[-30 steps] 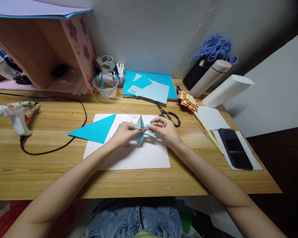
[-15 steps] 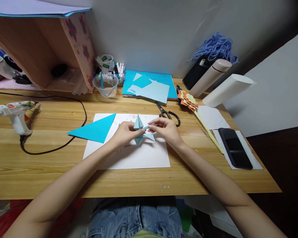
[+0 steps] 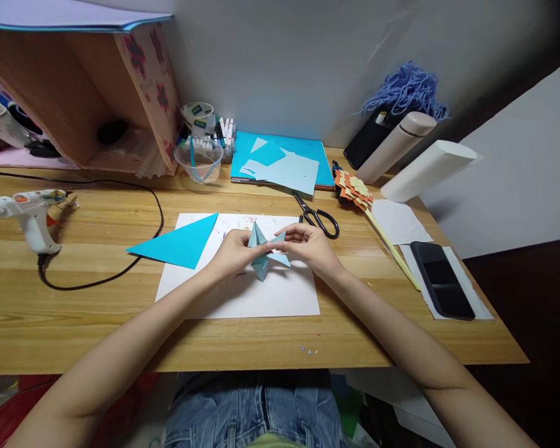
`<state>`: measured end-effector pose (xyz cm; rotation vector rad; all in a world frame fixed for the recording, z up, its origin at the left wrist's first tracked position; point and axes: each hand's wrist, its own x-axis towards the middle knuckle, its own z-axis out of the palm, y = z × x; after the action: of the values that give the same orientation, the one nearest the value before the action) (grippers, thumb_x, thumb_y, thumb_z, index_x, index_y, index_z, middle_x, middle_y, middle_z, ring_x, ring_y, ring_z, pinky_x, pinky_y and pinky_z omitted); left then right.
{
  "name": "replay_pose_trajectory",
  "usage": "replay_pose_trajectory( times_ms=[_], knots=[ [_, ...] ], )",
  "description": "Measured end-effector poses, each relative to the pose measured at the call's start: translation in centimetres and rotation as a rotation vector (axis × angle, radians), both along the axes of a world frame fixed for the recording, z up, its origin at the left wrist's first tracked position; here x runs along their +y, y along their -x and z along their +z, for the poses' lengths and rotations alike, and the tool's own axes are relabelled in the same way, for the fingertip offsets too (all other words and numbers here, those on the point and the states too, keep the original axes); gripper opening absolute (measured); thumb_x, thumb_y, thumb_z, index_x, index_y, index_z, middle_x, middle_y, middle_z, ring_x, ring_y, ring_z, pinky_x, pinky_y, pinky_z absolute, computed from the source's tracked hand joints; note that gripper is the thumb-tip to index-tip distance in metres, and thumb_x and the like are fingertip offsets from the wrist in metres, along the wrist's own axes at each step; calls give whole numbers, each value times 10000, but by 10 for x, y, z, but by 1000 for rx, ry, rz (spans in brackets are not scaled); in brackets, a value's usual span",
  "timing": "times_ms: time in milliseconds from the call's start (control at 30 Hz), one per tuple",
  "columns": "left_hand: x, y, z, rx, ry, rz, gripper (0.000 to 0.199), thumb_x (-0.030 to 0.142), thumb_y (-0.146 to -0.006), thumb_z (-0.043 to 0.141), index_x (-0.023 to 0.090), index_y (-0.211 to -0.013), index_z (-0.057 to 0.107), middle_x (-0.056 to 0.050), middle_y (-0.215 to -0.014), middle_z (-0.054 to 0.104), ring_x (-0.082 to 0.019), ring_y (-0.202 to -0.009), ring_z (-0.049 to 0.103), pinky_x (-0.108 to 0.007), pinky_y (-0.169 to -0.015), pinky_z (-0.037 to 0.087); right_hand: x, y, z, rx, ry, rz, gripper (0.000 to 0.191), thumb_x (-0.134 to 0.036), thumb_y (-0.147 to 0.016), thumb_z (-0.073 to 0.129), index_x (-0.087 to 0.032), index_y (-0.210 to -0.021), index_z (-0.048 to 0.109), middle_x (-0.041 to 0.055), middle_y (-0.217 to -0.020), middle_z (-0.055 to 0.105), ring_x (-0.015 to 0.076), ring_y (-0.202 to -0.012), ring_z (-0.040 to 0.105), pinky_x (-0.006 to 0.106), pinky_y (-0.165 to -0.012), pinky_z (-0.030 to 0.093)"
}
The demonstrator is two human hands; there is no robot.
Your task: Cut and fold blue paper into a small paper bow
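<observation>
A light blue folded paper star (image 3: 261,269) with several pointed arms is held above a white sheet (image 3: 242,302). My left hand (image 3: 236,252) pinches its left side, with the thumb near the centre. On the other side, my right hand (image 3: 310,247) grips the star close to its middle, thumb and fingertips by the upper right point. A bright blue paper triangle (image 3: 182,244) lies across the sheet's left edge. Black-handled scissors (image 3: 315,214) rest just behind my right hand. Fingers hide part of the star's centre.
At the left lies a white glue gun (image 3: 35,224) with a black cord. Behind are a clear cup (image 3: 200,163), markers, and a blue folder (image 3: 282,146) with paper scraps. On the right are a paper flower (image 3: 353,188), a phone (image 3: 442,279) and two leaning cylinders.
The star has tilted between my hands: its upper point leans left and lower, and its lower point shows more. My right fingers have closed in nearer its centre.
</observation>
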<state>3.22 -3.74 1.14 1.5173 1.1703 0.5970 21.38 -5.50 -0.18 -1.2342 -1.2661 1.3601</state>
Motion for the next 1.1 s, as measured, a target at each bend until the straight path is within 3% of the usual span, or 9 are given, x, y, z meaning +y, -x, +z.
replay_pose_trajectory(
  times_ms=[200, 400, 700, 900, 1100],
  knots=[
    [-1, -1, -9, 15, -69, -10, 380, 480, -681, 631, 108, -606, 649, -11, -534, 546, -87, -487, 421, -202, -450, 269, -2, 0, -3, -49, 7, -11, 312, -323, -590, 767, -163, -810, 615, 32, -707, 677, 172, -680, 671, 281, -611, 539],
    [-1, -2, -8, 55, -52, -37, 367, 444, -647, 644, 114, -514, 558, 25, -479, 429, -70, -462, 342, -205, -437, 217, -5, 4, -5, -51, -16, -42, 308, -266, -574, 761, -173, -738, 518, -17, -637, 613, 115, -559, 616, 218, -503, 478],
    [5, 2, -10, 76, -5, -68, 310, 408, -652, 614, 127, -537, 551, 33, -492, 412, -75, -467, 333, -212, -450, 232, -1, 0, -6, 24, 47, -13, 324, -298, -601, 742, -173, -801, 521, 2, -667, 640, 155, -657, 670, 266, -633, 524],
    [3, 2, -8, 140, -6, -95, 393, 460, -651, 606, 160, -486, 413, 52, -469, 313, -63, -443, 272, -207, -419, 180, -5, 4, 1, -43, 41, 20, 391, -216, -564, 755, -193, -820, 461, -34, -629, 629, 118, -583, 615, 220, -547, 465],
    [0, 1, -10, 188, -84, -51, 352, 412, -652, 595, 155, -473, 434, 45, -455, 340, -69, -447, 302, -204, -414, 170, -3, -1, -3, -20, 57, 37, 366, -196, -609, 714, -213, -792, 398, -45, -605, 635, 110, -515, 591, 196, -478, 409]
  ],
)
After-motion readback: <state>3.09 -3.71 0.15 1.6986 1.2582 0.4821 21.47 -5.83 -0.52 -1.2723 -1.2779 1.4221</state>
